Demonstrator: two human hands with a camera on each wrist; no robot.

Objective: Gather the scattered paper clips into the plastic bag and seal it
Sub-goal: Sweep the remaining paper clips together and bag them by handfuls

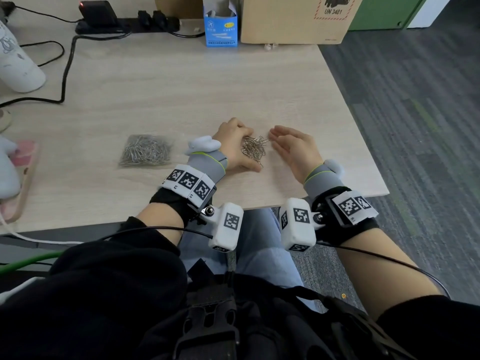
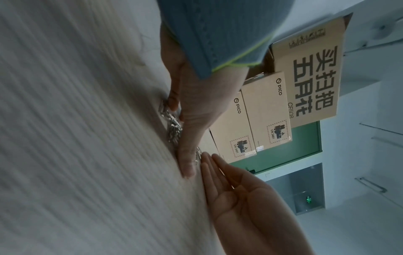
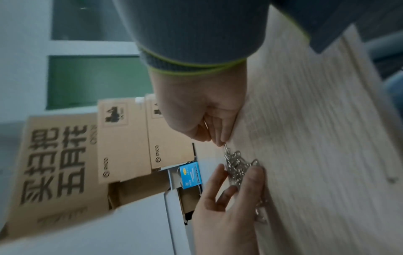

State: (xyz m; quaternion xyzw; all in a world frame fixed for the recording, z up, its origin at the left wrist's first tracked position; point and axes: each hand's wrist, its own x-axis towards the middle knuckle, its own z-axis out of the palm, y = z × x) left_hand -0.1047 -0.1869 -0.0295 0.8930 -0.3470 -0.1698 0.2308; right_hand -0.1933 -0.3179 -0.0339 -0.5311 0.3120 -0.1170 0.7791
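Note:
A small heap of silver paper clips lies on the light wooden table near its front right corner. My left hand stands on its edge to the left of the heap, with fingers curved round the far side and thumb along the near side. The right wrist view shows the left hand curled round the clips. My right hand stands on edge just right of the heap, its fingers straight and together. A clear plastic bag holding many clips lies flat to the left.
A white bottle and black cables sit at the far left. A blue carton and a cardboard box stand at the back. A pink-cased phone lies at the left edge. The table's right edge is close to my right hand.

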